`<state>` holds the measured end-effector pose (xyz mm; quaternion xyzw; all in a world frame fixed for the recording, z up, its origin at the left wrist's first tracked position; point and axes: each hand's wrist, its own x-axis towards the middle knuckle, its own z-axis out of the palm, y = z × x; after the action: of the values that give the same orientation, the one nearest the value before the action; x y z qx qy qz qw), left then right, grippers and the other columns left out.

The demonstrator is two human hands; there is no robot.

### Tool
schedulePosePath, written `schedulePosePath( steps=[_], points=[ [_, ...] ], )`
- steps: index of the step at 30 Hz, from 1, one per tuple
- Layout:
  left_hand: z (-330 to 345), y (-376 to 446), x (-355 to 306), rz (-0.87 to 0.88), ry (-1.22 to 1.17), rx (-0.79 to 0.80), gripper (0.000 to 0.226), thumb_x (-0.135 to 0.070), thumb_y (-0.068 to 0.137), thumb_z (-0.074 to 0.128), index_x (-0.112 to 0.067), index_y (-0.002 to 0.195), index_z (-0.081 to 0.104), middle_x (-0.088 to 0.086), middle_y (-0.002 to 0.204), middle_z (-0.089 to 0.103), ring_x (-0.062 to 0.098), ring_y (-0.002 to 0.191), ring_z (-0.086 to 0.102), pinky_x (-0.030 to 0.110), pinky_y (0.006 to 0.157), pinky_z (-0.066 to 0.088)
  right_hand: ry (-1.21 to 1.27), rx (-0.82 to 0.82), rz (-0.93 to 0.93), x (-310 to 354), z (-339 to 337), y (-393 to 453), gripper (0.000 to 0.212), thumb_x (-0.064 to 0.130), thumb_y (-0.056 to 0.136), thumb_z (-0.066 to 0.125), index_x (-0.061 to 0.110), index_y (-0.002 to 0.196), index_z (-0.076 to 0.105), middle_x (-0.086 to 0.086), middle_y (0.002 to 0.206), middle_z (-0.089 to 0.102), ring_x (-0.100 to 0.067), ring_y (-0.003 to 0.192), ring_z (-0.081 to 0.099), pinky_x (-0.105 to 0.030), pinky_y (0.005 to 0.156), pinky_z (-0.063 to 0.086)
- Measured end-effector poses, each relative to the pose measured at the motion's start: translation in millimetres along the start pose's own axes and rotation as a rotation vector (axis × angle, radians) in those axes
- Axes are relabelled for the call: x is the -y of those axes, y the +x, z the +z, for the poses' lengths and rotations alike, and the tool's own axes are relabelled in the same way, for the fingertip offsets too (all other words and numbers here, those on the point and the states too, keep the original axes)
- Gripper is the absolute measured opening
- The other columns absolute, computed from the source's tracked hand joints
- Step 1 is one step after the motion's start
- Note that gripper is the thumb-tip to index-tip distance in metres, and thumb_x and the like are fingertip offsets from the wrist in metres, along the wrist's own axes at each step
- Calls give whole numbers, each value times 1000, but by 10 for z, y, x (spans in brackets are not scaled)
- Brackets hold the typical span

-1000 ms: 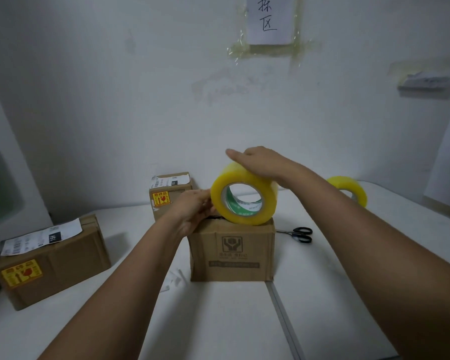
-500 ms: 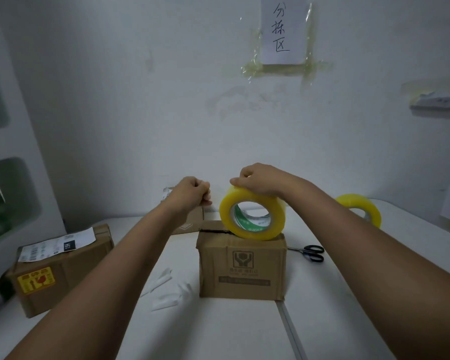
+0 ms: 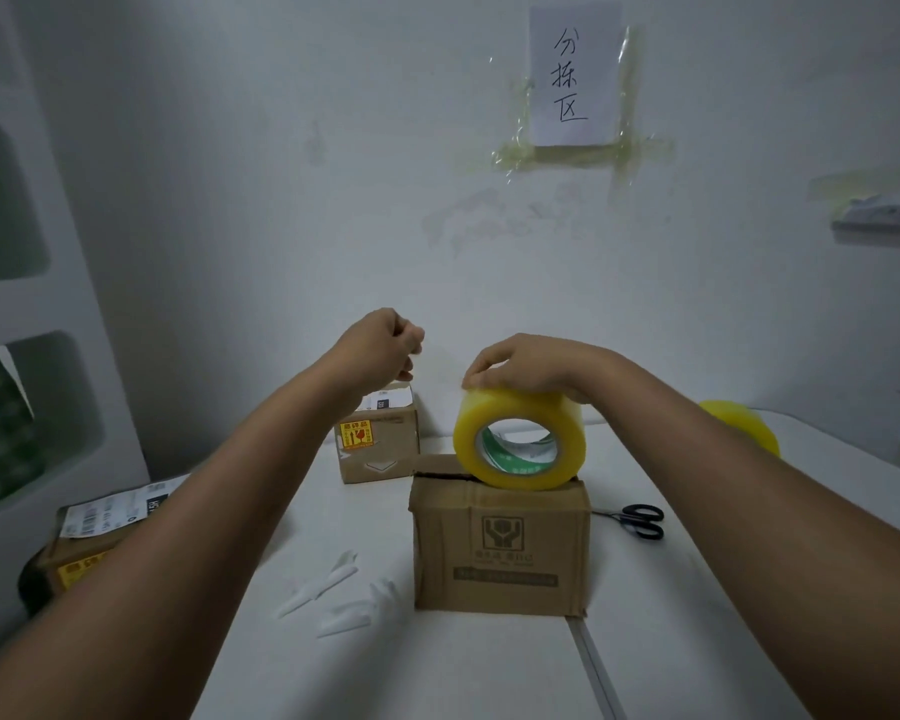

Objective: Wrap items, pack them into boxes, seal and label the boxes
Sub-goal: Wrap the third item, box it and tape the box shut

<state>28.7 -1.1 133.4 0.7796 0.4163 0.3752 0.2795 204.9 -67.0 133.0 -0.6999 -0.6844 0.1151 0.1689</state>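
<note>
at frame centre the right hand (image 3: 520,363) presses curled fingers on the tape roll (image 3: 518,441) standing on the unsealed box (image 3: 500,548), left hand (image 3: 385,345) clenched as if pinching the unseen tape end; advise a steady, level pull along the flap seam.

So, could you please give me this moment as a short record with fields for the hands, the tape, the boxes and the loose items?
right hand: rests on top of the tape roll
tape roll: upright on its edge on the centre box
left hand: raised, fingers curled; any tape strand in them cannot be made out
centre box: top seam still open
labelled boxes: one behind, one far left
scissors: on the table, right of centre box
second roll: far right
</note>
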Motion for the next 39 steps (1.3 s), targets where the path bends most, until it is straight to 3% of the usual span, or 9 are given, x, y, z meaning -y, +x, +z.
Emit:
schedulePosePath(
  steps=[4, 7, 12, 17, 26, 32, 35, 37, 39],
  points=[
    [3, 20, 93, -31, -60, 5, 20, -23, 103, 48, -7, 97, 58, 8, 88, 59, 16, 74, 59, 35, 85, 54, 145, -36, 56, -49, -7, -12, 30, 47, 96, 53, 34, 121, 64, 1, 137, 48, -24, 112, 42, -38, 86, 38],
    [25, 28, 99, -31, -76, 24, 21, -24, 103, 49, -7, 99, 59, 8, 89, 60, 16, 75, 59, 38, 89, 54, 163, 12, 43, -57, -40, 1, 19, 36, 98, 54, 38, 114, 64, 1, 136, 48, -27, 115, 44, -39, 88, 43],
    [29, 23, 9, 47, -48, -17, 23, -24, 103, 47, -4, 105, 59, 5, 85, 59, 15, 74, 59, 34, 85, 53, 181, 58, 81, -11, -60, 17, 25, 32, 98, 54, 32, 121, 65, 0, 131, 49, -28, 116, 45, -40, 92, 45],
    [5, 39, 33, 36, -65, -34, 19, -21, 103, 47, -6, 100, 58, 5, 84, 57, 15, 74, 57, 30, 80, 53, 219, -54, 35, -15, 109, 41, 17, 37, 97, 55, 31, 106, 68, -1, 126, 56, -29, 109, 52, -40, 90, 48],
    [46, 74, 177, 40, -108, -52, 19, -21, 103, 49, -6, 103, 60, 4, 87, 59, 13, 73, 55, 23, 69, 51, 207, -52, 112, 4, 22, 6, 33, 41, 94, 59, 27, 123, 65, -3, 132, 52, -27, 107, 46, -38, 83, 40],
    [139, 63, 361, 51, -268, -55, 23, -29, 101, 53, -13, 116, 58, 1, 105, 68, 15, 81, 63, 32, 79, 56, 349, -207, 68, -138, 64, -10, 13, 25, 94, 58, 25, 96, 71, 2, 111, 59, -22, 102, 51, -31, 75, 41],
    [269, -20, 736, 4, -148, 132, 56, -54, 91, 58, -31, 141, 43, -6, 135, 54, 12, 113, 59, 36, 99, 49, 364, -238, 61, -236, 55, -19, 14, 25, 93, 59, 23, 96, 73, 3, 107, 62, -18, 98, 54, -27, 70, 41],
    [410, -85, 953, 38, 118, 420, 68, -68, 82, 58, -44, 142, 39, -10, 148, 38, 11, 132, 41, 35, 107, 40, 348, -226, 56, -274, 47, -30, 14, 27, 92, 60, 23, 96, 73, 4, 103, 62, -15, 90, 54, -24, 64, 40],
    [562, -119, 1079, 85, 349, 662, 78, -82, 72, 57, -59, 142, 31, -11, 160, 20, 19, 145, 23, 46, 116, 29, 330, -209, 46, -283, 38, -45, 15, 27, 92, 60, 23, 97, 73, 6, 95, 60, -11, 83, 52, -22, 60, 38]
  ],
)
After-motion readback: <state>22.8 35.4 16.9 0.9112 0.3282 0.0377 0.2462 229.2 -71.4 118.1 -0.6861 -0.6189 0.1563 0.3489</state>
